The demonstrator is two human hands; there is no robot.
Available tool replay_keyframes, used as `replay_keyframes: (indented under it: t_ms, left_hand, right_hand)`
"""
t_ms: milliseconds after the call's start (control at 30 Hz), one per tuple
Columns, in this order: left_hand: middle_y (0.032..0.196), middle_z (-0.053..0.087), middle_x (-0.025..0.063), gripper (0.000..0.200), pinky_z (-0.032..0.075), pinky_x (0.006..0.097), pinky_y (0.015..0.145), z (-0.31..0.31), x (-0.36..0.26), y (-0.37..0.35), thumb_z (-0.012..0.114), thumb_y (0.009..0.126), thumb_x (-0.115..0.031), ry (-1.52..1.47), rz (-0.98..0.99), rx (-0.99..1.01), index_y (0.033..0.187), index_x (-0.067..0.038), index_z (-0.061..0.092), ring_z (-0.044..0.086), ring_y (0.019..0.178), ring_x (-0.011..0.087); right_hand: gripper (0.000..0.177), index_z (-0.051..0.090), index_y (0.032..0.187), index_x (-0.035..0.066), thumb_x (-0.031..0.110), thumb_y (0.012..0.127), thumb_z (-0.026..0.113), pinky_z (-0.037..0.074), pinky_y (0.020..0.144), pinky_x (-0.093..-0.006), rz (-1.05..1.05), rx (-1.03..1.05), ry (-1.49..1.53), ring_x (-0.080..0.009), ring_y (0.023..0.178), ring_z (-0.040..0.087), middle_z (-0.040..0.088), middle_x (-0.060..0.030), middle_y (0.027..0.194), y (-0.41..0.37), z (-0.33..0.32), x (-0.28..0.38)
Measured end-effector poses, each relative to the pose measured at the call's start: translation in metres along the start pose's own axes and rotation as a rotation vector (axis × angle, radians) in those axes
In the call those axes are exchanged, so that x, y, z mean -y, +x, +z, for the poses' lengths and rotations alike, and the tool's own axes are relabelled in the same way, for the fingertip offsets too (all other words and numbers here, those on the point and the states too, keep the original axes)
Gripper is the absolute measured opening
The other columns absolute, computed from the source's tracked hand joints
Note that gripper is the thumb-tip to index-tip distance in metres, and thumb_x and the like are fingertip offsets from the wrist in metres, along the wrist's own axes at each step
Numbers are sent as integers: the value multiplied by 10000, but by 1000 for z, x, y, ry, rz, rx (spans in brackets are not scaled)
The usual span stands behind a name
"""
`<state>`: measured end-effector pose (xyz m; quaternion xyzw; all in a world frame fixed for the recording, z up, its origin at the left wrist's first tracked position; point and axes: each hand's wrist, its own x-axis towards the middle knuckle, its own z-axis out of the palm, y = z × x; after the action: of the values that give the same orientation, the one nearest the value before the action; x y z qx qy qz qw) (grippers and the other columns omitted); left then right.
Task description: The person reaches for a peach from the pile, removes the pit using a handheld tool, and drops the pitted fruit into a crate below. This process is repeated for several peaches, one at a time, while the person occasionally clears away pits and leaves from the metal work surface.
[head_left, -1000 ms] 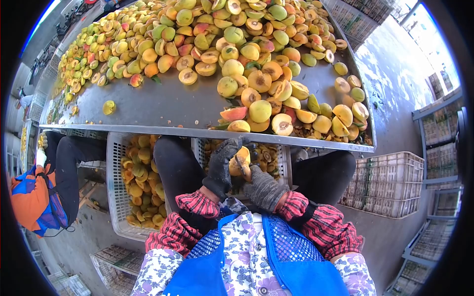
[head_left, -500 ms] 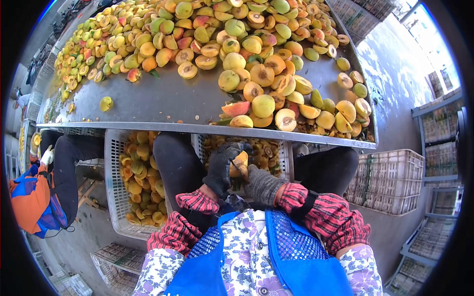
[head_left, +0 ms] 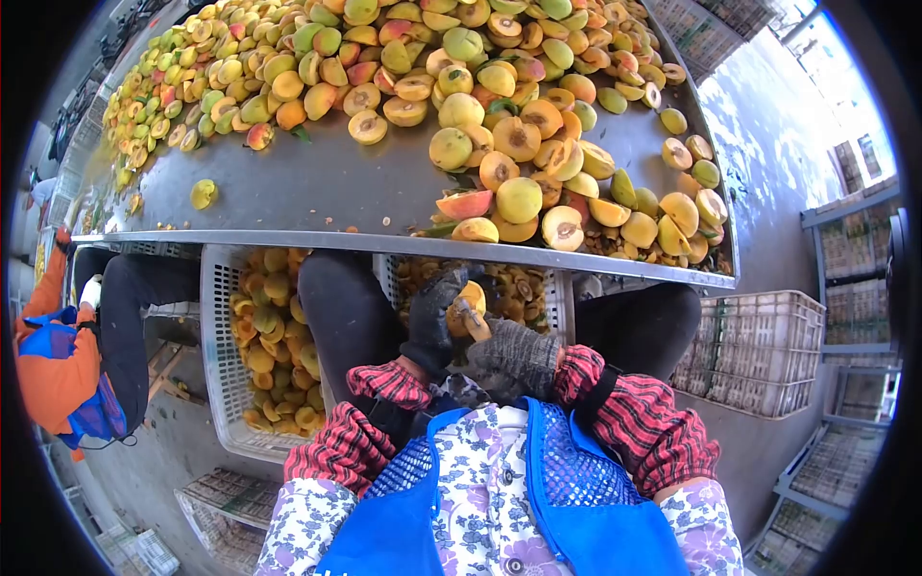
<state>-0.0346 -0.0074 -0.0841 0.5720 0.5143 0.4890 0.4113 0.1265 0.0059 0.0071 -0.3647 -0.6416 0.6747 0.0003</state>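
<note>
My left hand (head_left: 434,312), in a dark glove, is closed round a yellow peach half (head_left: 472,294) above the crate between my knees. My right hand (head_left: 516,353), in a grey knitted glove, grips a small tool with a tan handle (head_left: 474,324). The tool's upper end meets the peach half; its working tip is hidden. Below both hands, the white crate (head_left: 386,278) contains orange-brown fruit pieces, partly covered by my hands and the table edge.
A metal table (head_left: 317,197) carries a large heap of halved peaches (head_left: 519,139). On my left stands a white crate (head_left: 217,365) filled with fruit halves. Another crate (head_left: 754,350) is on my right. A co-worker in an orange sleeve (head_left: 60,384) sits at far left.
The peach half has turned in my left hand, and the tool's tan handle now shows. My right hand has rolled over. At far left, the co-worker's arm has reached up to the table.
</note>
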Motion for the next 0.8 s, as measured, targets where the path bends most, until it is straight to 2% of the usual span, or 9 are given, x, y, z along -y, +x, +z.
replay_keyframes:
  t_ms: [67,133,200,300,400,500,600,700,800]
  left_hand:
    - [1056,597,131,271,438,336,881,1,-11,-4,532,809,-70,88,75,-65,1068,1,566,571,976,235]
    - [1049,598,137,274,439,343,880,2,-14,-2,540,799,-67,141,90,-71,1064,-1,567,574,970,251]
    - [1042,598,144,279,440,350,878,1,-7,0,557,784,-67,150,45,-35,1055,-2,570,575,965,267]
    - [1030,599,151,290,441,356,874,2,-2,-1,580,762,-70,121,6,-33,1045,-5,574,576,959,282]
    - [1024,598,155,297,442,356,872,5,-4,-3,598,755,-82,51,-2,-93,1042,-8,573,574,960,281]
    - [1024,595,154,307,440,357,874,7,-2,-6,605,754,-93,83,77,-163,1046,-5,570,572,965,277]
    - [1027,591,153,286,435,357,881,8,-8,-5,576,784,-94,38,-12,-187,1053,1,565,567,974,267]
    - [1042,587,145,264,433,349,887,8,9,-8,526,825,-88,11,10,-163,1069,6,558,563,977,251]
    - [1056,587,128,262,431,339,893,10,20,-7,503,849,-94,-310,-160,-218,1086,5,552,556,982,228]
  right_hand:
    - [303,587,878,-3,271,752,617,465,639,-404,117,1,146,-354,725,576,589,-191,787,4,4,-6]
    - [294,587,877,-1,263,751,617,465,638,-404,7,-67,-52,-359,725,575,590,-189,785,14,10,-19]
    - [287,588,879,2,257,750,617,466,638,-404,-243,-204,-448,-360,723,575,594,-186,780,19,16,-22]
    - [258,597,872,18,239,738,610,470,640,-401,35,-319,-334,-355,732,579,595,-179,775,4,19,3]
    - [201,621,846,45,188,705,606,474,646,-400,-383,13,-862,-352,750,584,594,-169,775,12,10,-12]
    - [156,640,806,70,145,678,591,476,640,-401,-532,-72,-661,-347,747,588,591,-161,766,12,9,-25]
    - [118,637,766,77,130,672,588,476,639,-408,-340,-63,-671,-336,737,590,593,-160,768,14,15,-21]
    - [81,615,727,81,127,671,578,471,589,-375,-486,-129,-738,-297,682,588,588,-135,734,15,16,-22]
    - [61,593,699,66,121,686,572,447,504,-333,290,-57,642,-257,577,568,571,-111,651,5,15,6]
